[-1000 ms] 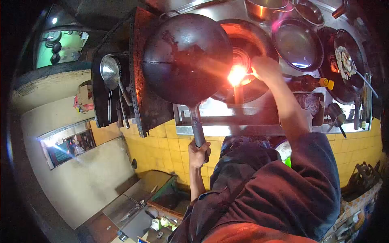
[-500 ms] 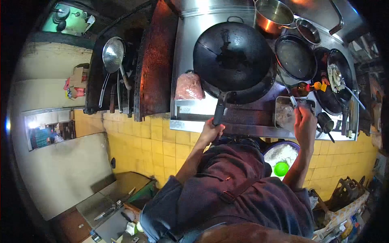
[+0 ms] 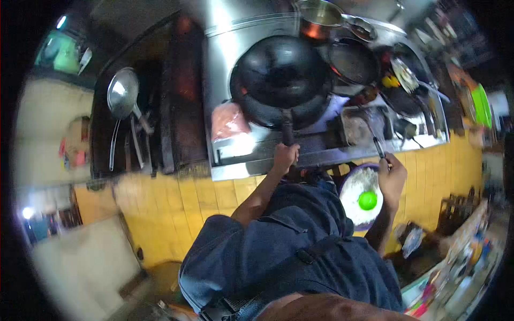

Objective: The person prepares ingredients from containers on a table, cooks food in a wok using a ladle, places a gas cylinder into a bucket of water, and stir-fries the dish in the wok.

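Observation:
The dark wok rests over the burner on the steel stove, its handle pointing down toward me. My left hand is wrapped round that handle. In my right hand is a thin tool with a dark handle, its far end over a rectangular metal tray. The tray's contents are blurred. A bag of pinkish stuff lies on the steel left of the wok.
A pot and a dark pan stand behind and right. A strainer hangs at the left. Below the stove edge is a tub of white powder with a green bowl. Another green object is at the far right.
The wok, tilted up beside the glowing burner a second ago, now sits over it. My right hand has drawn back from the burner to the stove's front edge, and the view has shifted.

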Motion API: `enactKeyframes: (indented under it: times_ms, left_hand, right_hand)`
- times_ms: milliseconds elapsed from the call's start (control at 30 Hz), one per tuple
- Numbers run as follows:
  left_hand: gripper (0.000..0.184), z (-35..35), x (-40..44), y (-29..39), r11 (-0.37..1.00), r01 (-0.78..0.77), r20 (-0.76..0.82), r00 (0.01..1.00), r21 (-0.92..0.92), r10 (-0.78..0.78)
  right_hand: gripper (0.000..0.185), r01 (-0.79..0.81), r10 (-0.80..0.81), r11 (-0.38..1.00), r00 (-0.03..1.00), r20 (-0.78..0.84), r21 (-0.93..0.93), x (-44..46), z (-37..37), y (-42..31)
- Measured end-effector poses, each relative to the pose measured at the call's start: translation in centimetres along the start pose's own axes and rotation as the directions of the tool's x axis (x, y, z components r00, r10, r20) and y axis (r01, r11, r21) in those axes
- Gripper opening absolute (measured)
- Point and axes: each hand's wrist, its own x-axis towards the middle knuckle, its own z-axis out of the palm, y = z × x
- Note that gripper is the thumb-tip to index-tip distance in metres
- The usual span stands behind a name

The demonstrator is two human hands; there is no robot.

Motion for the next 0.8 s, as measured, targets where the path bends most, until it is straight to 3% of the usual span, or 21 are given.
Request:
enactKeyframes:
  times_ms: [33,67,133,167,233,267,300,333,367,433,467,533,567,633,667,700,733,767,800]
  left_hand:
    - [0.018,0.8,-0.1,0.5,0.996,0.021,-0.039,0.999,-0.088,-0.025]
    - [0.019,1.2,1.2,-0.8,0.999,0.024,-0.072,0.997,-0.039,-0.026]
    - [0.019,1.6,1.5,-1.2,0.99,0.092,-0.089,0.991,-0.104,-0.101]
    - [0.02,1.9,1.2,-0.5,0.974,0.122,-0.009,0.992,-0.191,-0.126]
    - [0.018,3.2,-0.5,0.8,0.995,0.089,-0.159,0.983,-0.047,-0.095]
    - [0.025,3.1,0.0,0.3,0.993,0.12,-0.089,0.989,-0.01,-0.12]
    - [0.024,2.7,0.7,-0.5,0.984,0.144,-0.026,0.989,-0.106,-0.147]
    - [0.022,1.9,3.2,-2.6,0.982,0.169,-0.026,0.985,-0.079,-0.171]
    - [0.023,3.9,-0.2,-0.2,0.987,0.123,-0.074,0.989,-0.101,-0.131]
    - [0.026,3.5,0.5,0.1,0.992,0.088,-0.056,0.994,-0.087,-0.093]
    - [0.028,2.5,1.1,0.0,0.985,0.167,-0.025,0.985,-0.046,-0.168]
    - [0.031,2.5,1.8,-0.8,0.995,0.097,-0.015,0.995,-0.018,-0.098]
    - [0.032,2.1,2.5,-1.2,0.991,0.136,-0.001,0.991,-0.022,-0.136]
    - [0.033,2.3,3.2,-1.4,0.992,0.127,0.036,0.991,0.009,-0.127]
    - [0.033,3.1,2.4,-1.0,0.993,0.085,-0.057,0.995,0.077,-0.081]
    - [0.033,2.2,4.3,-1.9,0.996,0.084,0.005,0.996,0.03,-0.084]
    - [0.032,1.5,5.9,-2.3,0.979,0.201,0.089,0.976,-0.028,-0.198]
    - [0.032,1.7,5.0,-2.7,0.991,-0.042,0.045,0.998,0.13,0.037]
    - [0.031,3.6,2.9,-2.6,0.99,-0.131,-0.1,0.986,0.054,0.136]
  right_hand:
    - [0.026,-0.007,0.005,0.999,0.999,-0.039,-0.044,-0.6,-0.2,0.4]
    - [0.027,-0.033,0.025,0.995,0.996,-0.088,-0.09,-1.3,-0.4,1.3]
    - [0.027,-0.035,0.03,0.999,0.986,-0.165,-0.026,-2.9,-1.3,2.4]
    - [0.027,-0.13,0.128,0.992,0.986,-0.111,-0.011,-3.4,-2.8,1.2]
    - [0.024,-0.136,0.106,0.986,0.96,-0.258,-0.101,-5.7,-3.2,4.3]
    - [0.025,-0.204,0.159,0.971,0.943,-0.294,-0.129,-6.9,-4.0,5.4]
    - [0.027,-0.233,0.145,0.954,0.909,-0.39,-0.189,-8.8,-5.2,5.3]
    - [0.03,-0.277,0.207,0.951,0.899,-0.385,-0.137,-10.8,-5.9,7.5]
    - [0.03,-0.399,0.337,0.915,0.838,-0.43,-0.06,-13.0,-7.1,7.6]
    - [0.029,-0.476,0.38,0.879,0.693,-0.613,0.008,-16.7,-7.1,10.3]
    - [0.029,-0.537,0.415,0.844,0.632,-0.655,0.016,-19.0,-7.3,10.9]
    - [0.029,-0.666,0.551,0.727,0.421,-0.721,0.167,-23.7,-9.0,13.0]
    - [0.029,-0.696,0.565,0.693,0.359,-0.743,0.191,-26.0,-9.6,13.8]
    - [0.03,-0.745,0.558,0.593,0.106,-0.823,0.306,-30.8,-11.8,15.7]
    - [0.031,-0.748,0.56,0.538,-0.029,-0.828,0.39,-32.9,-12.4,15.8]
    - [0.031,-0.755,0.544,0.509,-0.089,-0.834,0.413,-35.2,-12.9,16.2]
    - [0.032,-0.706,0.463,0.55,-0.187,-0.866,0.446,-37.7,-13.5,16.9]
    - [0.033,-0.661,0.369,0.592,-0.288,-0.884,0.462,-40.6,-14.1,17.5]
    - [0.034,-0.579,0.365,0.636,-0.356,-0.86,0.51,-43.3,-15.1,17.5]
